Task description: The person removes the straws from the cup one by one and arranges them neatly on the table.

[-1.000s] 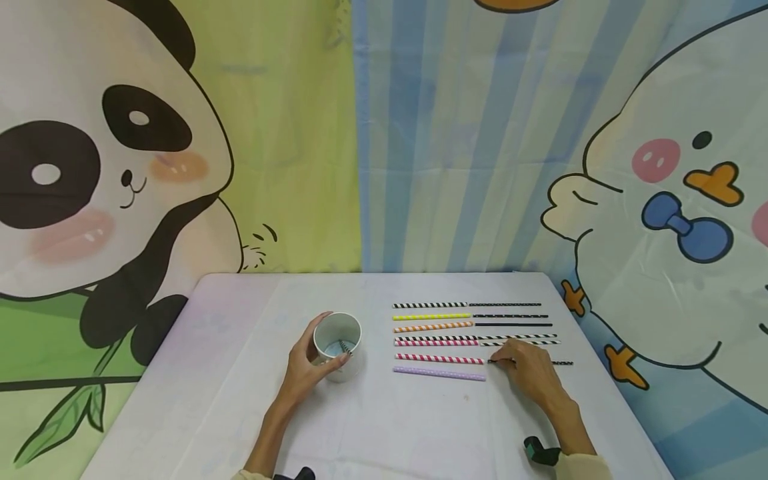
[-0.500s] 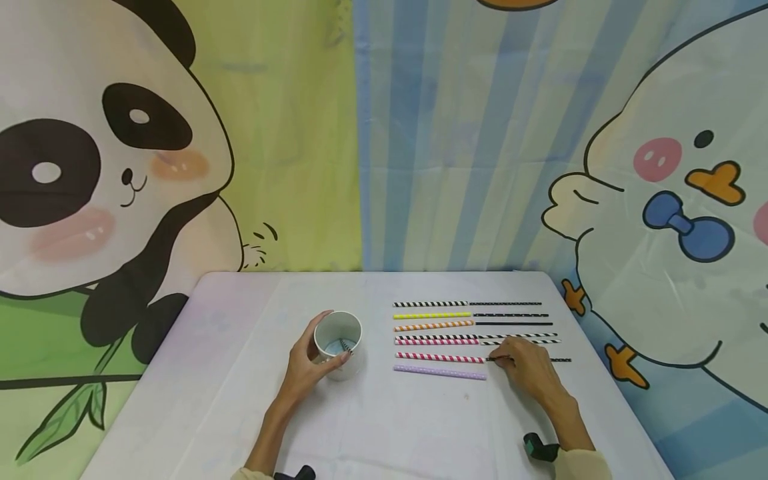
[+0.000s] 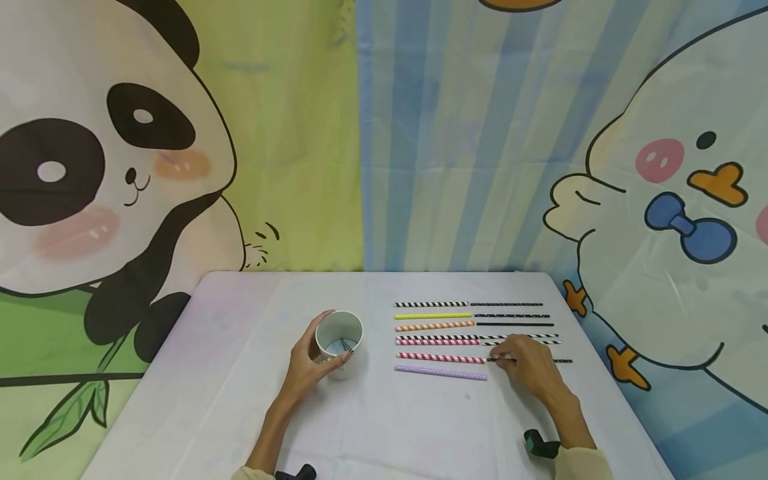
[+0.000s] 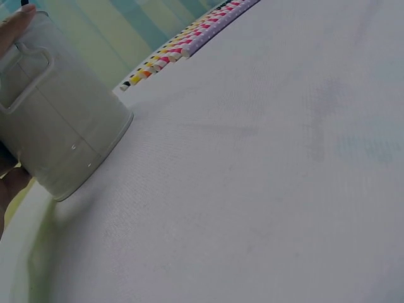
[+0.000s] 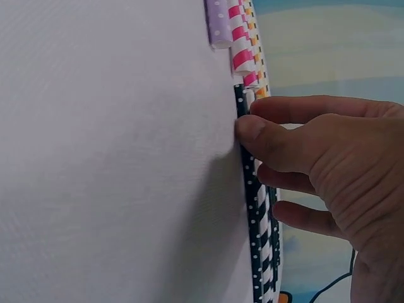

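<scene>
My left hand (image 3: 306, 365) holds a white cup (image 3: 347, 372) upright on the table, thumb on the near side and fingers round the left. Inside the cup lies a small dark striped piece (image 3: 347, 345); its full length is hidden. A handle shows on the cup's side in the left wrist view. Between thumb and forefinger, my right hand (image 3: 531, 367) pinches a black straw with white dots (image 5: 255, 227) near its left end. That straw lies in line with a red-and-white striped paper straw (image 3: 441, 358), their ends close together. Nearer me lies a lilac dotted straw (image 3: 441, 373).
Farther back lie more straws in end-to-end rows: black-and-white (image 3: 431, 305), yellow (image 3: 433, 315), orange-striped (image 3: 435, 326), pink-striped (image 3: 438, 342), with dark thinner ones to their right, such as a plain black straw (image 3: 516, 325). The white table (image 3: 384, 427) meets a printed cloth backdrop.
Little differs. The dotted straw in my right hand seems to have slid very slightly left toward the red-and-white one. My left hand and the cup have stayed in place.
</scene>
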A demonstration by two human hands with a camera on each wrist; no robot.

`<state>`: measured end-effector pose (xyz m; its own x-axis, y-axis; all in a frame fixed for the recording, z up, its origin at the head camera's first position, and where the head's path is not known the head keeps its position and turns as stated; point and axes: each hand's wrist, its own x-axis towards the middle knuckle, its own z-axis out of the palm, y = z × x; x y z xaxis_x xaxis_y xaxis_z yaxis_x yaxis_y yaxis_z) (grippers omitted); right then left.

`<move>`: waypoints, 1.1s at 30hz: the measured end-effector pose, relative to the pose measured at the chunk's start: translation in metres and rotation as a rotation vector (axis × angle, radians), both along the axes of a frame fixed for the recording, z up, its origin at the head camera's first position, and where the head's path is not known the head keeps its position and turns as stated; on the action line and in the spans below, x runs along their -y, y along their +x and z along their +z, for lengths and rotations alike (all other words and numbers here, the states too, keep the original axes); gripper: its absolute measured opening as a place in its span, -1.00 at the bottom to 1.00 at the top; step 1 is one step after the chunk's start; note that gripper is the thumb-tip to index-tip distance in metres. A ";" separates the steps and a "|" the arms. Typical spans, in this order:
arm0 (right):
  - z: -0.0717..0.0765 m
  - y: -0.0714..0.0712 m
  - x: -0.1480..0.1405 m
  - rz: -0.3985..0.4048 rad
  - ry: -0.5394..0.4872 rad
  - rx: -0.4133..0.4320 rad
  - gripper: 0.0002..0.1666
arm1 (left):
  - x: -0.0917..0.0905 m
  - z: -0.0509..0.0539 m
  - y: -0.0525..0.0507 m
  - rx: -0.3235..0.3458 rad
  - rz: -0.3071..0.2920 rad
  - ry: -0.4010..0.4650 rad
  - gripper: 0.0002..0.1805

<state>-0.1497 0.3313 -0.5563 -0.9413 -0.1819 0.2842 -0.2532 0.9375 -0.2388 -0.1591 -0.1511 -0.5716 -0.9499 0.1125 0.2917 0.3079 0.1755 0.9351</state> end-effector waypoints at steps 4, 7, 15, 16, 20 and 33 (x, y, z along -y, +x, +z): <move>0.010 0.000 0.003 0.022 -0.050 -0.062 -0.70 | -0.001 0.000 0.001 0.008 0.003 0.001 0.04; 0.020 -0.002 0.012 0.078 -0.098 -0.174 -0.61 | 0.000 0.000 0.000 -0.001 0.004 -0.006 0.04; 0.050 -0.011 0.061 0.249 -0.353 -0.324 -0.50 | -0.001 -0.002 -0.001 -0.003 0.003 -0.011 0.04; 0.052 -0.013 0.068 0.270 -0.395 -0.319 -0.51 | -0.002 -0.002 -0.001 -0.002 0.002 -0.008 0.04; 0.056 -0.015 0.092 0.341 -0.513 -0.278 -0.52 | -0.002 -0.002 0.000 0.009 -0.005 0.003 0.05; 0.057 -0.015 0.185 0.596 -0.747 -0.127 -0.61 | 0.000 -0.002 0.000 0.001 0.000 -0.001 0.03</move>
